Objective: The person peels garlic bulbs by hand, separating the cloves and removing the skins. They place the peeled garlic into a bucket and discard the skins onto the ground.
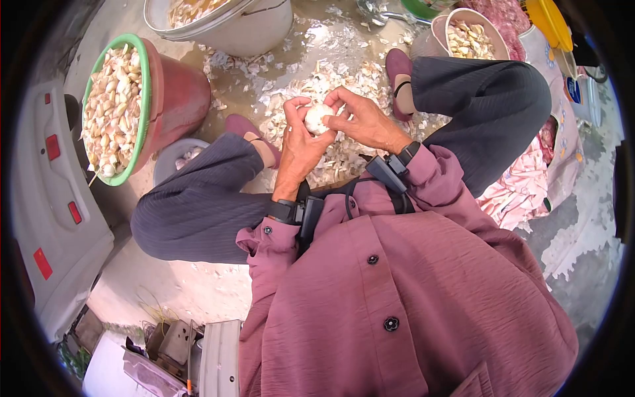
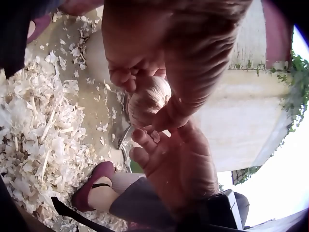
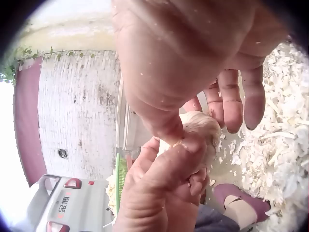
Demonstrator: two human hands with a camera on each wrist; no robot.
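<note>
A whitish garlic bulb [image 1: 318, 119] is held between both hands, above a heap of peeled skins [image 1: 324, 83]. My left hand [image 1: 301, 149] grips the bulb from the left, its thumb against the lower side. From the right, my right hand [image 1: 367, 122] pinches it with thumb and forefinger. In the right wrist view the bulb [image 3: 200, 126] shows behind both thumbs, which meet at its near side. The left wrist view shows the bulb [image 2: 148, 100] partly covered by the left fingers.
A red bucket with a green rim [image 1: 143, 86], full of cloves, stands at left, a grey basin [image 1: 162, 165] beside it. A white bucket [image 1: 258, 30] is at the back, another container of cloves [image 1: 436, 40] at back right. Knees and maroon shoes [image 1: 399, 76] flank the heap.
</note>
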